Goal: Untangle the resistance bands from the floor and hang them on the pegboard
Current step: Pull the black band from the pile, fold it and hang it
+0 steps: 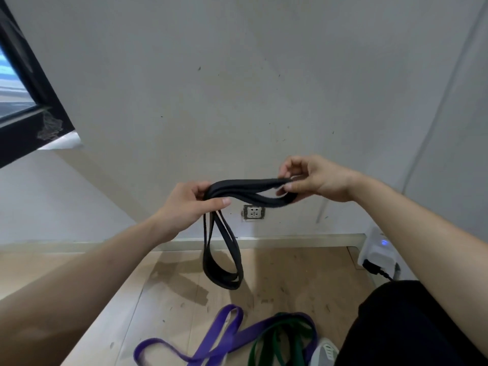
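The person holds a black band up in front of the pale wall, well off the floor. The left hand has its grip closed around one end of the bundled strands, thumb laid across them. The right hand pinches the other end, its grip narrow, fingers curled over the top and thumb below. Between the two hands the strands run almost level and part slightly in the middle. Below the left hand, loops of the same band hang down in front of the skirting, clear of the wooden floor.

On the floor near the person's feet lie a purple band and a green band, crossing each other in a loose tangle. A wall socket shows just behind the hanging loops.
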### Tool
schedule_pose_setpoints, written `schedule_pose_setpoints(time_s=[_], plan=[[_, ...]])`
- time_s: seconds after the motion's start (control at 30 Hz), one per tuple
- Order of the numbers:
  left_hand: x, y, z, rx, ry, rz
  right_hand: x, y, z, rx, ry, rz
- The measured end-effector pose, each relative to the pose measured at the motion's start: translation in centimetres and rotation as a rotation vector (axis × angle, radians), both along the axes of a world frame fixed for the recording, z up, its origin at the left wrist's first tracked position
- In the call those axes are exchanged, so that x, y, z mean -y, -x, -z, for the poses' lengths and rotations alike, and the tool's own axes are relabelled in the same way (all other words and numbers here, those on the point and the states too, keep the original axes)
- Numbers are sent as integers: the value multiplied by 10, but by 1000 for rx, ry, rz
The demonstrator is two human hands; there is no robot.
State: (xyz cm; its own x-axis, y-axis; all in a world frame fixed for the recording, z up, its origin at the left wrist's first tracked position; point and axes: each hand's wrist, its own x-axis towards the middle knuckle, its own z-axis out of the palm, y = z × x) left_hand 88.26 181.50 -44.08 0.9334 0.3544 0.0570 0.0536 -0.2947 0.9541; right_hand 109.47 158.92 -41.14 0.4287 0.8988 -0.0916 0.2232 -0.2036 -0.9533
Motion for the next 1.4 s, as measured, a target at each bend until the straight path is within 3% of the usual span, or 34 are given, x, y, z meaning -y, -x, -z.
schedule_pose_setpoints(time_s=[0.2,0.3,0.47,0.63,1.0,1.13,1.4], plan=[[-1,7,-13,-7,-6,83,-19,22,10,197,306,-197],[3,8,-17,-9,-62,116,-36,47,1,284,215,-200],[7,10,-21,18,-70,142,-65,84,10,217,47,-209],[-10,18,-18,-45,-130,139,-68,79,2,338,137,-172],[-16,15,-15,-149,-495,122,-61,76,-10,543,196,-188],[-15,16,-11,-156,-466,141,-58,78,-12,496,147,-174],[11,16,-1,-114,-107,109,-54,83,-14,200,-107,-61]])
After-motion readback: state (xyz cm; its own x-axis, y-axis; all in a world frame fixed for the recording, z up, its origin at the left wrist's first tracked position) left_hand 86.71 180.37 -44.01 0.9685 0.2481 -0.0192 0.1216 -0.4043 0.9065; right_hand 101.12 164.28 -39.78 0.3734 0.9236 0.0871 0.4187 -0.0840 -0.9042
